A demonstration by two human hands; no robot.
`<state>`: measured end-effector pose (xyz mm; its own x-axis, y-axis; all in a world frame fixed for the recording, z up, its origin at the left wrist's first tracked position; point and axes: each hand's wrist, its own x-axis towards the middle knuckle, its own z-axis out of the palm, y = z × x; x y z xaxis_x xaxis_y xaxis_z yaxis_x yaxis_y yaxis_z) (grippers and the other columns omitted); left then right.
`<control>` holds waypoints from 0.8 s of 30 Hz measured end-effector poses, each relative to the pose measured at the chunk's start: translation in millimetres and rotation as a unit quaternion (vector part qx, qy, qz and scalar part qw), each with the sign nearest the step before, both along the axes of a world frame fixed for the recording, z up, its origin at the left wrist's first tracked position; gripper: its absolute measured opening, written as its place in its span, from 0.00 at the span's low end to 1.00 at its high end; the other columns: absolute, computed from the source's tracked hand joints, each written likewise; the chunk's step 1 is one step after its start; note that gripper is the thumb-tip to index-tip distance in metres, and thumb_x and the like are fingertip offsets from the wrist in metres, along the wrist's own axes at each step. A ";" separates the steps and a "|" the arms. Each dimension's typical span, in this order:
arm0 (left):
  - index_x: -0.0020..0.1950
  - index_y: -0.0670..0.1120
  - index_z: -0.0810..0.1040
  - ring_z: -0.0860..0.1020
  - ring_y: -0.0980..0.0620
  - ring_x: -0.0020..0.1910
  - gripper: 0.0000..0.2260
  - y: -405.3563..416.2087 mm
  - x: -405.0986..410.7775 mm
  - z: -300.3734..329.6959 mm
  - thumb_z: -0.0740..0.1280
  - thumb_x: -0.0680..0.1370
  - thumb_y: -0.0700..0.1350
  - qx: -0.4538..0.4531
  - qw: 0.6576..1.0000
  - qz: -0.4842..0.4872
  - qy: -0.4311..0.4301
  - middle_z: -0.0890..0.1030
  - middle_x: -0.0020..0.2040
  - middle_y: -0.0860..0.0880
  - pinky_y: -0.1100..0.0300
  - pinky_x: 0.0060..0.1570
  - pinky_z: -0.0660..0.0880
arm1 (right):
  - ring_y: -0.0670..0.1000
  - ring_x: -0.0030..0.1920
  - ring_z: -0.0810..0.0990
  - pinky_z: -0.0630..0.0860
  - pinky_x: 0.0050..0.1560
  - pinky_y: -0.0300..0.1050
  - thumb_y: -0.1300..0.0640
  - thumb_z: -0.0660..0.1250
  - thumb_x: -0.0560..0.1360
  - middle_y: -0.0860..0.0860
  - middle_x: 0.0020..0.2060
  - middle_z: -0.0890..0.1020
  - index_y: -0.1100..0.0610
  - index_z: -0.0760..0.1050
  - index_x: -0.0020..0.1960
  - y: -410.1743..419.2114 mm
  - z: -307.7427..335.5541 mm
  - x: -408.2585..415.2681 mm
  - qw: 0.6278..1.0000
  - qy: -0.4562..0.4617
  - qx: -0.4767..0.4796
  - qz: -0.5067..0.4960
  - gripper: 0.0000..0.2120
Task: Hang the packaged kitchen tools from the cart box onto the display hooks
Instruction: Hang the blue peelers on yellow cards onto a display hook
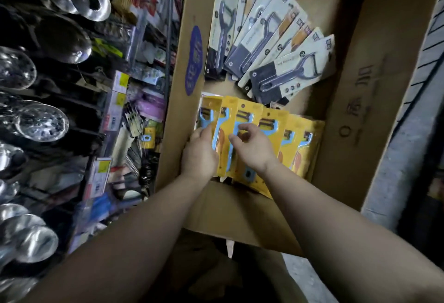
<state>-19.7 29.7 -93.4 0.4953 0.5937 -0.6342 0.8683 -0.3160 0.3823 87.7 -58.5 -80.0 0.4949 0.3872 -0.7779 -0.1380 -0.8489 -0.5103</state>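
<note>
Now, head view: both hands reach into the big brown cardboard cart box (pixel 355 100), over a fanned row of yellow-carded blue peeler packs (pixel 242 139). Left hand (pixel 199 156) lies on the leftmost packs w/ fingers relaxed, gripping nothing; right hand (pixel 252 149) hovers, fingers curled, nothing pinched yet. Grey-carded peeler packs (pixel 269 40) sit further back. Risk: overlapped cards snag, so lifting one drags neighbours out.

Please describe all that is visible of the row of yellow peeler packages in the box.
The yellow peeler packages are card-backed blister packs, each holding a blue peeler with a dark blade. They overlap in a fanned row at the cardboard box's near end. The left hand rests on the leftmost ones; the right hand curls over the middle.
</note>
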 end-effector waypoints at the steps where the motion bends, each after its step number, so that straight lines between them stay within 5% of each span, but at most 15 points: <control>1: 0.77 0.47 0.67 0.75 0.40 0.66 0.29 0.2 0.3 2.8 0.63 0.76 0.34 0.004 1.000 0.003 -0.016 0.72 0.72 0.43 0.49 0.63 0.74 | 0.53 0.59 0.79 0.73 0.57 0.43 0.45 0.66 0.79 0.50 0.55 0.79 0.53 0.71 0.70 2.5 -1.1 -1.0 1.000 0.007 0.003 -0.006 0.22; 5: 0.70 0.43 0.74 0.76 0.40 0.63 0.23 -3.7 7.0 18.9 0.65 0.75 0.35 0.028 0.998 -0.016 -0.047 0.78 0.65 0.42 0.50 0.58 0.73 | 0.48 0.54 0.78 0.70 0.54 0.41 0.40 0.65 0.78 0.47 0.54 0.80 0.52 0.77 0.62 11.3 -1.7 -3.0 0.994 0.068 0.040 -0.074 0.20; 7: 0.65 0.41 0.77 0.77 0.39 0.61 0.19 -8.2 10.3 23.7 0.67 0.74 0.38 0.032 0.997 -0.051 -0.045 0.79 0.62 0.42 0.49 0.57 0.73 | 0.47 0.46 0.77 0.70 0.50 0.42 0.40 0.66 0.77 0.47 0.46 0.79 0.53 0.77 0.51 14.2 -3.0 -2.9 0.990 0.082 0.054 -0.103 0.16; 9: 0.62 0.42 0.80 0.78 0.40 0.60 0.19 -13.2 12.0 24.6 0.67 0.72 0.46 0.026 0.997 -0.062 -0.047 0.81 0.61 0.44 0.49 0.58 0.76 | 0.50 0.38 0.71 0.68 0.43 0.44 0.47 0.67 0.78 0.49 0.35 0.73 0.53 0.69 0.38 14.6 -5.4 -2.4 0.988 0.082 0.050 -0.122 0.15; 12: 0.60 0.45 0.82 0.78 0.40 0.58 0.21 -12.7 12.2 19.8 0.64 0.72 0.53 0.025 0.997 -0.026 -0.072 0.83 0.58 0.46 0.51 0.59 0.74 | 0.50 0.31 0.65 0.64 0.34 0.45 0.58 0.65 0.79 0.49 0.28 0.67 0.53 0.63 0.32 10.1 -9.4 1.9 0.989 0.056 0.019 -0.138 0.19; 16: 0.69 0.45 0.76 0.74 0.47 0.64 0.20 2.4 13.9 12.6 0.70 0.78 0.48 -0.033 0.992 0.100 -0.076 0.77 0.65 0.46 0.58 0.62 0.69 | 0.48 0.32 0.71 0.69 0.30 0.38 0.57 0.63 0.81 0.49 0.33 0.74 0.54 0.68 0.37 -0.3 -6.6 9.7 0.990 0.060 0.011 -0.128 0.13; 19: 0.73 0.46 0.70 0.71 0.56 0.61 0.27 9.2 20.3 4.8 0.73 0.77 0.50 -0.147 0.967 0.191 -0.081 0.72 0.65 0.52 0.62 0.59 0.69 | 0.50 0.47 0.82 0.80 0.46 0.43 0.57 0.61 0.83 0.51 0.48 0.83 0.56 0.76 0.51 -14.8 -5.6 17.0 0.981 0.112 0.038 -0.151 0.06; 24: 0.78 0.50 0.61 0.76 0.51 0.67 0.52 9.3 27.7 3.4 0.76 0.59 0.67 -0.272 0.916 0.279 -0.093 0.73 0.72 0.51 0.47 0.67 0.74 | 0.50 0.52 0.84 0.81 0.52 0.45 0.58 0.59 0.84 0.50 0.53 0.85 0.54 0.77 0.58 -36.0 0.3 27.5 0.966 0.183 0.069 -0.168 0.09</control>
<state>8.0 39.0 -90.0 0.3403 0.4082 -0.8471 0.7399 0.4398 0.5091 115.2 -94.5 -79.6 0.3113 0.3653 -0.8773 -0.5863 -0.6527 -0.4798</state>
